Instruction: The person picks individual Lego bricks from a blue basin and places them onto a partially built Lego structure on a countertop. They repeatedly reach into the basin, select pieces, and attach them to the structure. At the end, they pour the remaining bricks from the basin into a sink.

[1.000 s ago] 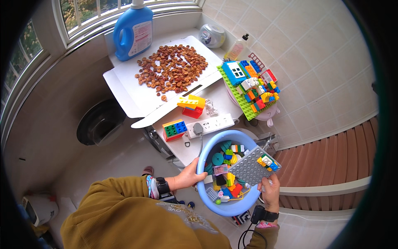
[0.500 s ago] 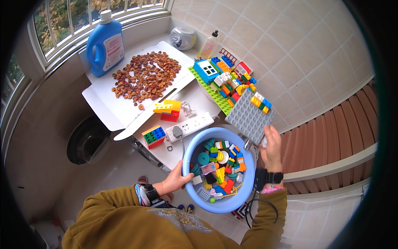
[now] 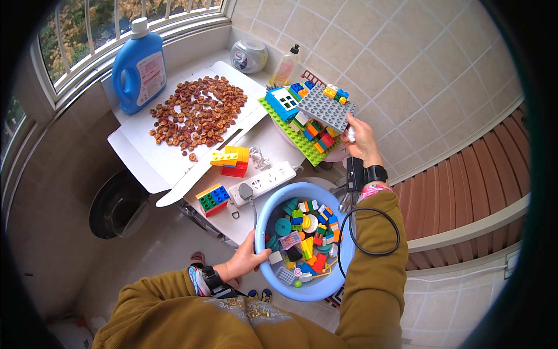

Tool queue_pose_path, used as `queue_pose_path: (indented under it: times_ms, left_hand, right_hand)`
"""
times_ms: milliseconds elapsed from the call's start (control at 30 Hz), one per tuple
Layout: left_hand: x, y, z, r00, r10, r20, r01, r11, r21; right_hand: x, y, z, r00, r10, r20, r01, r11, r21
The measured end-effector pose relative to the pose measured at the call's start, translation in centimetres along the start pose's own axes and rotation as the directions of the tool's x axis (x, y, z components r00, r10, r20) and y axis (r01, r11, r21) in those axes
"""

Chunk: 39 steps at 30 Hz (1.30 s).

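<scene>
My left hand [image 3: 246, 257] grips the left rim of a light blue plastic basin [image 3: 349, 256], closed over its edge. Colourful building bricks [image 3: 307, 249] and other small toys lie in the basin. With my right hand [image 3: 362, 138] I hold a grey studded baseplate [image 3: 326, 108] by its near right corner; a small white wad [image 3: 351, 134] shows by the fingers. A few white, yellow and blue bricks [image 3: 337, 93] stand on the plate's far end. It hangs over a green baseplate [image 3: 297, 139] carrying a brick build with a blue-framed white window [image 3: 284, 100], partly hiding it.
On the counter are a white power strip [image 3: 265, 181] with a grey plug, a yellow-and-red brick piece [image 3: 232, 161] and a brick block [image 3: 213, 199]. Dried brown slices [image 3: 200, 113] cover a white board behind. A blue detergent bottle [image 3: 139, 67] and a soap bottle [image 3: 285, 67] stand farther back.
My right hand has carried the grey baseplate away from me and slightly left, over the brick build. My left hand stays on the basin rim.
</scene>
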<state>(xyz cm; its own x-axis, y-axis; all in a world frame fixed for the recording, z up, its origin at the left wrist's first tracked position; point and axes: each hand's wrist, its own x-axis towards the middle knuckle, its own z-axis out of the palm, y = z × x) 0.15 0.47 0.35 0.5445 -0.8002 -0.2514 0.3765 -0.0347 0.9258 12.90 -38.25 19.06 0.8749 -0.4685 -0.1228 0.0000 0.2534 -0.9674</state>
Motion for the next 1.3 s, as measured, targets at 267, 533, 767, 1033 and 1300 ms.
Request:
queue_pose_path:
  times_ms: [267,533,767,1033,1300]
  left_hand:
    - [0.1,0.2,-0.2,1.000,-0.011,0.019,0.011,1.000,-0.016]
    - [0.3,-0.6,-0.1,0.999,0.041,0.007,-0.040,0.996,-0.076]
    - [0.6,-1.5,0.2,0.994,0.105,-0.032,-0.107,0.993,-0.052]
    - [0.6,-1.6,0.2,0.995,0.070,-0.068,-0.072,0.997,-0.028]
    - [0.6,-0.8,0.3,0.999,0.011,-0.047,-0.015,0.995,-0.096]
  right_hand:
    - [2.1,0.7,-1.0,0.999,0.042,-0.008,-0.042,0.996,-0.077]
    - [1.0,0.4,0.1,0.995,-0.026,-0.096,-0.008,0.941,-0.339]
    - [0.1,0.6,1.6,0.964,-0.179,-0.198,0.049,0.849,-0.527]
    - [-6.0,0.0,-0.6,0.953,-0.301,0.007,0.227,0.702,-0.675]
    - [-19.7,9.3,-7.7,0.970,0.123,0.211,0.131,0.468,-0.874]
